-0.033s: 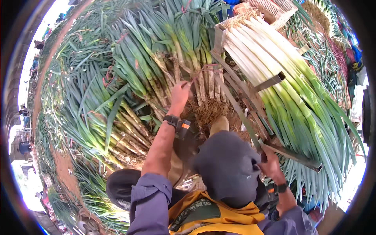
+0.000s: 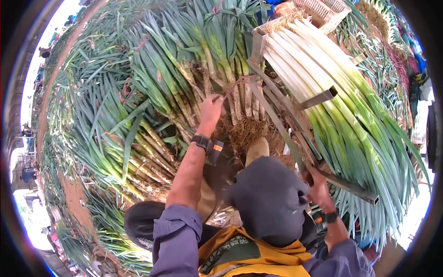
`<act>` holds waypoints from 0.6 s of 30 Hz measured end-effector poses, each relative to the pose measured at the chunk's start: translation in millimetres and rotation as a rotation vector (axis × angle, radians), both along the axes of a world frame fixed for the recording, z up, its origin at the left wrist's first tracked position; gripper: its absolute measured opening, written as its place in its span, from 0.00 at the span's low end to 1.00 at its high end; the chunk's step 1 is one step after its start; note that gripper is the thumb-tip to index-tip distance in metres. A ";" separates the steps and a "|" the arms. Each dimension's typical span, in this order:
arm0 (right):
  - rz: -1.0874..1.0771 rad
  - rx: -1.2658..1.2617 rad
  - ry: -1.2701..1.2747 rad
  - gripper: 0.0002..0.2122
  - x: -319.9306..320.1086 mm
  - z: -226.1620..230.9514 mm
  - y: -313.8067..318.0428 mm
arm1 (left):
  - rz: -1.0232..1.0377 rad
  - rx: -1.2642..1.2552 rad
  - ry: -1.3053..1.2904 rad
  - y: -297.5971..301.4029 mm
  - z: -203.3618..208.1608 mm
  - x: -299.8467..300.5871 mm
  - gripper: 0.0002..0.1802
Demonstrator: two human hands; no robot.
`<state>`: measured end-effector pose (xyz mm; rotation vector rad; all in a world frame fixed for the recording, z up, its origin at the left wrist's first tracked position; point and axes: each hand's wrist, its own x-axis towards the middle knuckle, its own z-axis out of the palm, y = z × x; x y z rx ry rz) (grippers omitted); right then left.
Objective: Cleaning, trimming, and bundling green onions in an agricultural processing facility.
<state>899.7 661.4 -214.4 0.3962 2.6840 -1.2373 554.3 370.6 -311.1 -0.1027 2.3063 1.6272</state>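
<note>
Covering the ground at the left and far side, a broad heap of leeks (image 2: 99, 124) fans out with its green tops pointing away. Right of it stands a metal rack (image 2: 318, 98), loaded with pale leeks (image 2: 304, 60): their white ends lie toward its far edge, and their leaves hang over its near edge. Beyond the far right corner sits a wicker basket (image 2: 330, 16). Along the rack's left edge, on the ground, is a tied bundle (image 2: 249, 99) of soiled leeks, roots toward the person.

The left hand (image 2: 212, 111) is just beside this bundle, thumb and fingers drawn together on a pink string (image 2: 244, 79), which runs from them to the stems. The right hand (image 2: 318, 187) is at the rack's near left corner, fingers bent; whether they grasp anything I cannot tell. A long flat strip (image 2: 287, 138), leaf or bar being unclear, slants from the bundle toward that hand. Each wrist wears a dark band (image 2: 201, 142).
</note>
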 end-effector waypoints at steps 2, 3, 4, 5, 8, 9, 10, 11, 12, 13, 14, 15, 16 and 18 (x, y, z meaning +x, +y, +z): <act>0.009 -0.006 0.007 0.29 -54.2 17.6 -2.6 | 0.050 0.082 -0.092 9.2 21.5 -7.2 0.20; 0.035 -0.022 0.020 0.29 -77.2 19.4 -10.3 | 0.067 0.072 -0.107 3.1 7.6 -15.3 0.20; 0.051 -0.032 0.004 0.29 -93.2 11.5 -21.6 | 0.008 -0.084 0.094 -2.9 -6.1 -23.6 0.20; -0.096 -0.174 -0.039 0.27 -102.4 3.4 -28.6 | -0.065 -0.227 0.297 0.1 -18.7 -30.2 0.20; -0.240 -0.153 -0.063 0.24 -91.5 -38.8 -27.4 | -0.115 -0.229 0.338 38.0 -27.1 -40.5 0.20; -0.210 -0.011 -0.030 0.22 -82.3 -61.3 -25.9 | -0.108 -0.226 0.343 46.9 -29.9 -45.4 0.19; -0.249 -0.108 0.101 0.18 -72.8 -84.6 -27.3 | -0.109 -0.272 0.467 48.0 -39.0 -57.0 0.17; -0.250 -0.107 0.078 0.18 -70.1 -86.7 -27.8 | -0.112 -0.272 0.443 52.3 -43.0 -60.8 0.17; -0.273 -0.124 0.065 0.18 -70.9 -86.9 -29.3 | -0.142 -0.358 0.508 60.6 -40.5 -67.4 0.15; -0.297 -0.142 0.053 0.17 -71.4 -86.3 -31.6 | -0.174 -0.443 0.574 68.2 -38.0 -69.7 0.12; -0.336 -0.236 0.048 0.19 -78.0 -83.9 -36.0 | -0.170 -0.433 0.628 71.0 -40.1 -73.1 0.10; -0.338 -0.239 0.043 0.19 -83.9 -86.0 -38.0 | -0.173 -0.436 0.624 73.0 -41.7 -76.0 0.10; -0.336 -0.246 0.047 0.19 -89.9 -88.7 -39.5 | -0.242 -0.490 0.659 74.1 -42.7 -78.5 0.11; -0.328 -0.257 0.048 0.19 -102.5 -87.1 -45.0 | -0.308 -0.550 0.689 69.4 -50.5 -86.2 0.11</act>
